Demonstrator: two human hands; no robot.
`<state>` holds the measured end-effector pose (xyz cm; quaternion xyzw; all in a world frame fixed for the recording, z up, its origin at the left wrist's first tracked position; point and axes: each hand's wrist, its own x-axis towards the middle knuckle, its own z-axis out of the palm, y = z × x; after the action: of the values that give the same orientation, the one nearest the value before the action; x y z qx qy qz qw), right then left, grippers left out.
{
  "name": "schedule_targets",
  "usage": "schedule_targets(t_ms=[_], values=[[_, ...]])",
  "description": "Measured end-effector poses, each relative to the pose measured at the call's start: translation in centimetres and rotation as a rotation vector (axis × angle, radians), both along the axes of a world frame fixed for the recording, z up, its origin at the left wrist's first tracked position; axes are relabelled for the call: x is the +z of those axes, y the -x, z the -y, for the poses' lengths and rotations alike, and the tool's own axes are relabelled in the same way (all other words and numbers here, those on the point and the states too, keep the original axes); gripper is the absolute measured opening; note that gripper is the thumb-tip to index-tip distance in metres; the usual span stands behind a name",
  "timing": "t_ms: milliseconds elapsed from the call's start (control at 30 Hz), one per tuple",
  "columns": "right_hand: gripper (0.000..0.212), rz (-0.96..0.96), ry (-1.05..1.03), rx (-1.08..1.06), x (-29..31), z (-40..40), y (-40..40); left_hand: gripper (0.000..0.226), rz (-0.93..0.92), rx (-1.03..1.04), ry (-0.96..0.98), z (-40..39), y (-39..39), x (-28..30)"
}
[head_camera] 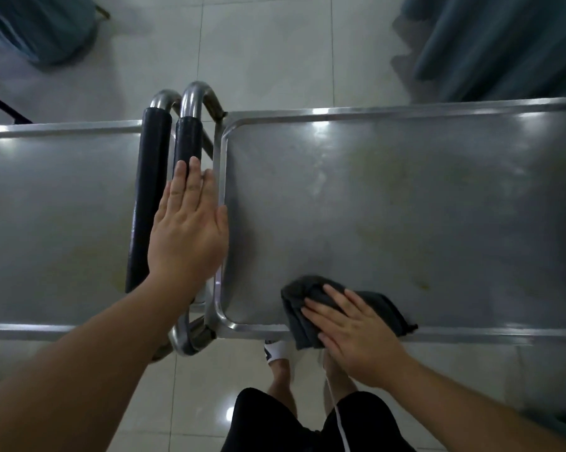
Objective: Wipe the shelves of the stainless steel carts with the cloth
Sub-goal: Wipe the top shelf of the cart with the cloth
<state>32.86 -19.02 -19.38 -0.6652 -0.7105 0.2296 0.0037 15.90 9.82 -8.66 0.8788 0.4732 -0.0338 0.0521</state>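
Two shiny steel carts stand end to end on the pale tiled floor (268, 44). The right steel cart (421, 197) shows one flat top shelf with a raised rim and round corners. The left steel cart (53, 207) shows one top shelf too. Each cart has one bent steel handle, so there are two handles, side by side in the gap between the carts. Each handle wears one black padded sleeve: the left black sleeve (146, 190) and the right black sleeve (187, 138).

There is one dark grey cloth (302, 295). It is soft and bunched up into folds. It lies on the right cart's shelf at the near edge, close to the near left corner, and part of it hangs over the rim toward the person.

Two bare hands show. The right hand (353, 334) lies flat on top of the cloth with its fingers straight and spread, pressing down, not curled round it. The left hand (190, 223) is flat too, fingers straight and close together, over the right black sleeve and the left rim of the right cart. It holds nothing.

The right shelf looks dull grey, with faint yellowish smears and bright spots of light.

Two blue-grey curtains hang at the far corners, one left (37, 27) and one right (503, 44). Below are black shorts (275, 422) and one white slipper (278, 350).
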Motion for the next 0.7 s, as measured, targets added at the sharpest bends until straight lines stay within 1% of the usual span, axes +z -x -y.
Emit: schedule_targets(t_ms=[67,167,333,433,533,600,700], values=[[0.054,0.013,-0.005,0.031,0.0,0.7,-0.9,0.063,0.006,0.007,-0.001,0.1,-0.1,0.2],[0.053,0.036,-0.044,0.058,-0.3,-1.8,-4.0,0.063,0.003,0.0,0.005,0.3,-0.2,0.4],[0.055,0.077,-0.081,-0.055,-0.3,-10.6,-12.3,0.063,0.006,-0.003,-0.016,0.4,-0.4,0.3],[0.06,0.089,-0.058,-0.119,0.0,-16.7,-16.8,0.065,0.0,-0.013,-0.026,0.3,-0.4,0.3],[0.056,0.114,-0.027,-0.173,-0.3,-22.1,-20.5,0.064,-0.01,-0.016,-0.04,0.2,-0.4,0.2],[0.055,0.127,-0.016,-0.15,-0.4,-24.6,-22.3,0.064,-0.021,-0.013,-0.045,0.2,-0.4,0.1],[0.057,0.132,-0.008,-0.154,-0.8,-25.4,-22.6,0.065,-0.036,-0.003,-0.042,0.2,-0.4,0.0]])
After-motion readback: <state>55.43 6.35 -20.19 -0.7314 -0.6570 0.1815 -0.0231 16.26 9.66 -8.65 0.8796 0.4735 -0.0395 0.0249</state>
